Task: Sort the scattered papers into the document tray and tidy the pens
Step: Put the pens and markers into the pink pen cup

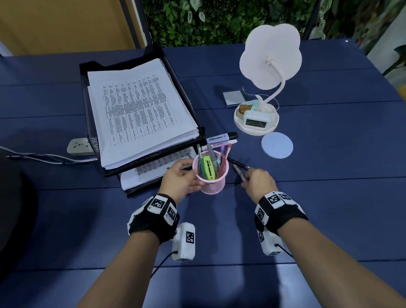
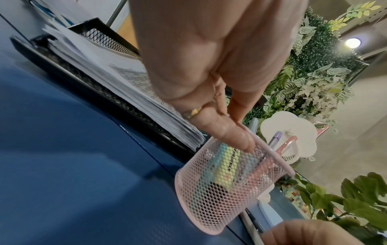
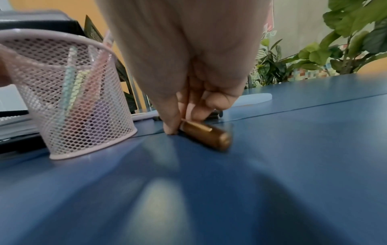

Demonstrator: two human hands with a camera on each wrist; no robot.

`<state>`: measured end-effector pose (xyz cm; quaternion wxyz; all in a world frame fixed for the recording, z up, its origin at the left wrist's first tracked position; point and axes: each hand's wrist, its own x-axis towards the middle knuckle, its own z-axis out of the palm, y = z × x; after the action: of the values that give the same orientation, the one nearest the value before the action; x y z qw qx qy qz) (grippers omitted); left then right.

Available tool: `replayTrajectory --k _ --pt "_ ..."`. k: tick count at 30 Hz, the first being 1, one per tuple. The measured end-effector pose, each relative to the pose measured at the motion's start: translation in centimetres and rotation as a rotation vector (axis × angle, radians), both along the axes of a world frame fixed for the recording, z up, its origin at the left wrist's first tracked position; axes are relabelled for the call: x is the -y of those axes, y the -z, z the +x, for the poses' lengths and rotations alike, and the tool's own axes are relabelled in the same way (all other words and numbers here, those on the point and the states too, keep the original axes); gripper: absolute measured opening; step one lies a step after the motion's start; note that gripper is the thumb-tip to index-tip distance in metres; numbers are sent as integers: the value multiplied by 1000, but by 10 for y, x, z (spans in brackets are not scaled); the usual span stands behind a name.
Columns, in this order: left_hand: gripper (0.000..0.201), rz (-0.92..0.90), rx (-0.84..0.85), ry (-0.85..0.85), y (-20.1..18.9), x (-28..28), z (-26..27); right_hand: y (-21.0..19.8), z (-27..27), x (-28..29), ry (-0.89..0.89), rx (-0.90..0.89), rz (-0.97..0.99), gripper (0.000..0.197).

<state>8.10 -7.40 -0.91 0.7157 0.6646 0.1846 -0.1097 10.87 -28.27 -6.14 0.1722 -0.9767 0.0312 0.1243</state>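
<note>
Left hand [image 1: 182,179] grip wraps the pink mesh cup [image 1: 211,174]; just beside the cup, right hand [image 1: 260,181] pinches a brown pen [image 3: 206,136] on the worktop [image 1: 318,218].

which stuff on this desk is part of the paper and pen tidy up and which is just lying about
Part of the job:
- document tray with papers
- pink pen cup, held by left hand
- pen pinched by right hand
- highlighters on desk

Lying about:
- flower lamp
- small clock
- round coaster
- power strip

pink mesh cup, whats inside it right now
In the pink mesh cup: a yellow-green highlighter, a grey pen, a purple pen and a red pen. Their lower ends are crowded together and hard to tell apart.
</note>
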Motion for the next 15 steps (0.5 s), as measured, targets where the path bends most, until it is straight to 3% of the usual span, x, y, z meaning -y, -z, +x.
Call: replayTrajectory --k 4,9,12,15 --pt "27 10 -9 7 -1 1 0 -9 -1 -1 75 -49 96 3" --pt "34 1 -19 -5 1 7 0 -48 -1 -4 414 306 714 14" --pt "33 -27 -29 -14 -3 12 -3 -69 4 -10 409 473 947 15" --pt "25 7 -41 1 -3 12 -4 -75 5 -17 301 419 1076 15"
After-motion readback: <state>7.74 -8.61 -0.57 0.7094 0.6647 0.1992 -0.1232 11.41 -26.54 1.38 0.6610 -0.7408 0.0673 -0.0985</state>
